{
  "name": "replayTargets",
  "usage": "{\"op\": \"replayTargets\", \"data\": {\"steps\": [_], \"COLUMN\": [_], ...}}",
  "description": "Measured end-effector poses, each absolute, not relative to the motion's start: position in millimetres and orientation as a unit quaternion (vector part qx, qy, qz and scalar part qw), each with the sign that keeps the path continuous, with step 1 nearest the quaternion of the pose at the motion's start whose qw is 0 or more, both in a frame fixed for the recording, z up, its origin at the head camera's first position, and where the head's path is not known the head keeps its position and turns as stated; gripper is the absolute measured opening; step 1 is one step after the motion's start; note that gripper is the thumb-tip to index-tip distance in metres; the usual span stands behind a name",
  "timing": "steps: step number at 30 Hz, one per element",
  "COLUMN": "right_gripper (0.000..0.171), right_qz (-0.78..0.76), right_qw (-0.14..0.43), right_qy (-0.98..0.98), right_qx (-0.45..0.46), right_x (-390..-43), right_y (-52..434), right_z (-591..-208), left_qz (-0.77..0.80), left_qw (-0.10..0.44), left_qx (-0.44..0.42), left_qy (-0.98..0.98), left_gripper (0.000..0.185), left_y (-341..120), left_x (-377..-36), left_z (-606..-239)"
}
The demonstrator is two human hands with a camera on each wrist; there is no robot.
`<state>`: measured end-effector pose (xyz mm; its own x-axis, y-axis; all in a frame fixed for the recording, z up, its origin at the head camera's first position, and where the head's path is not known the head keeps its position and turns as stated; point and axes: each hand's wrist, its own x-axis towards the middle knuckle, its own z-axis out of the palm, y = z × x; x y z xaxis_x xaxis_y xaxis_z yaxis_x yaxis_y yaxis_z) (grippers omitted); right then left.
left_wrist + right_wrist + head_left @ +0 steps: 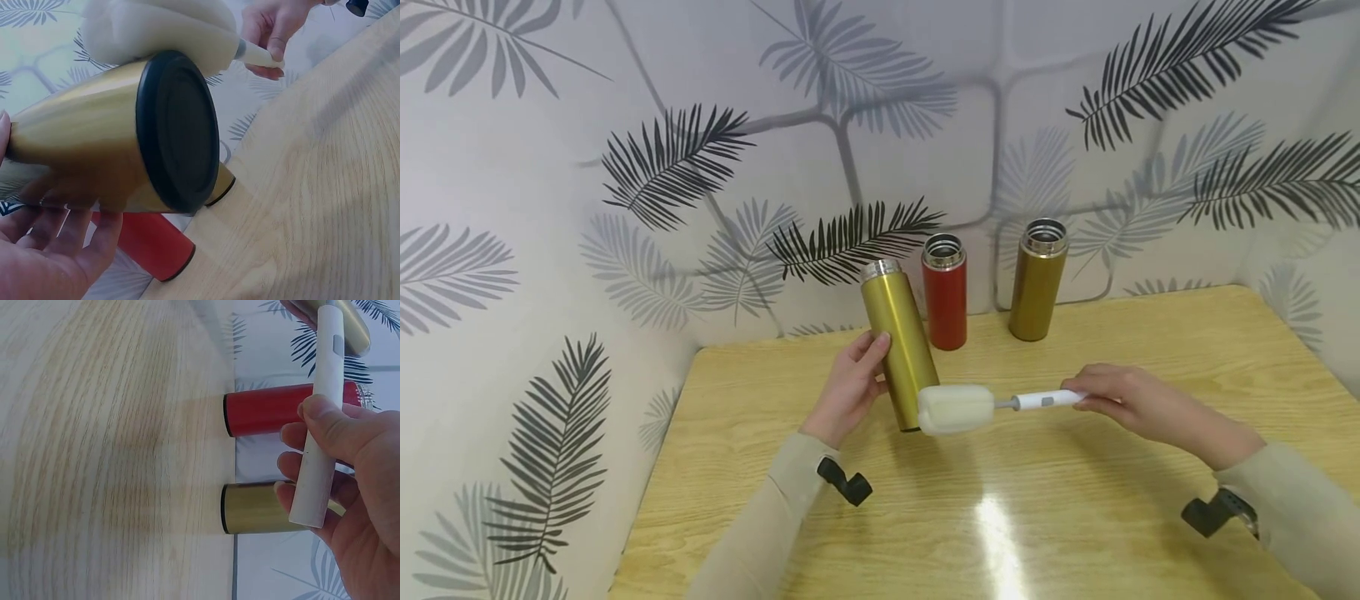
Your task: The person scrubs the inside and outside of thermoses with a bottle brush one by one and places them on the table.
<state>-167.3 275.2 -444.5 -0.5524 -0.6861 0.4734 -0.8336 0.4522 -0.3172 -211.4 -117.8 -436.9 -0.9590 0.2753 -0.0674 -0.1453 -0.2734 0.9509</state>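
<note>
My left hand [850, 390] grips a gold thermos flask [898, 342] round its side, lidless and tilted, its steel mouth leaning to the upper left. The left wrist view shows the flask's black base [181, 131] raised off the table. In my right hand [1131, 404] is the white handle [322, 375] of a bottle brush, pinched between thumb and fingers. The brush's pale sponge head [957, 409] points left and overlaps the flask's lower side in the head view. From the left wrist, the sponge [159, 31] appears right against the flask's wall near the base.
A red flask [946, 300] and a second, shorter gold flask [1037, 287] stand upright and lidless at the back of the wooden table [760, 375]. Behind them rises a wall [917, 158] with a leaf pattern. Black cameras are strapped to both wrists.
</note>
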Motion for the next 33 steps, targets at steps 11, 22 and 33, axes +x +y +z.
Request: {"op": "replayTargets", "data": {"steps": [11, 22, 33], "right_gripper": [0.027, 0.042, 0.042], "right_qz": [0.273, 0.254, 0.247], "right_qw": [0.183, 0.205, 0.236], "right_qy": [-0.834, -0.860, -0.863], "right_qx": [0.444, 0.393, 0.373], "right_x": [-177, -182, -184], "right_y": [278, 280, 282], "right_z": [-444, -433, -422], "left_qz": [0.813, 0.797, 0.759], "left_qw": [0.154, 0.202, 0.258], "left_qx": [0.064, 0.113, 0.112], "left_qy": [0.558, 0.558, 0.588], "left_gripper": [0.025, 0.032, 0.061], "left_y": [-114, -109, -108], "left_x": [-205, -194, -190], "left_z": [-440, -451, -450]}}
